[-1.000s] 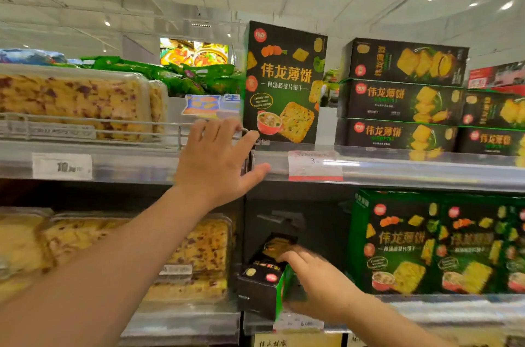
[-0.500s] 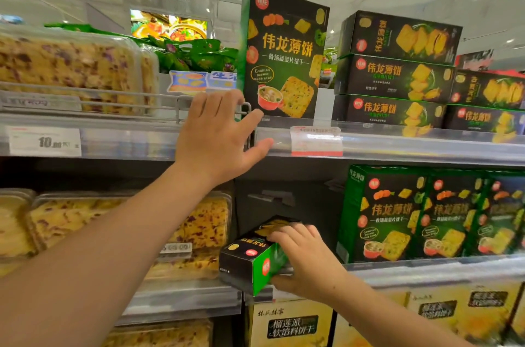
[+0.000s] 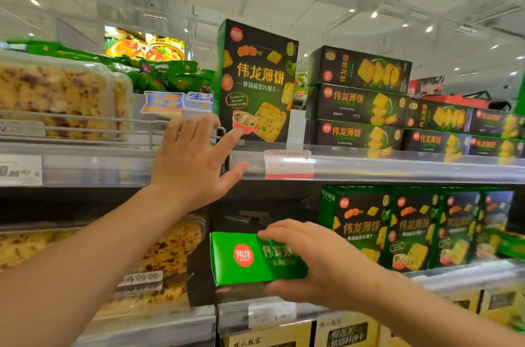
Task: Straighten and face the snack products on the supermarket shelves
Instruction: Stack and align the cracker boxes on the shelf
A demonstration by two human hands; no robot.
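Clear-edged shelf [image 3: 397, 167]; left hand [image 3: 196, 167] spread on it, right hand [image 3: 318, 261] gripping green box [image 3: 244, 258].

Single head-worn view, close to the shelves [image 3: 369, 167], angled slightly upward (ceiling visible), both forearms reaching in

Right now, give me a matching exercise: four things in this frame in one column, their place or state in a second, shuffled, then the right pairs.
Things:
1. left hand
2. green box
3. upright box
4. stacked boxes

Places or states:
A. lying flat in a pile on the top shelf
B. held in the right hand by the lower shelf
C. standing alone on the top shelf
D. open, fingers spread at the top shelf edge

Pairs: 1-D, 2-B, 3-C, 4-A
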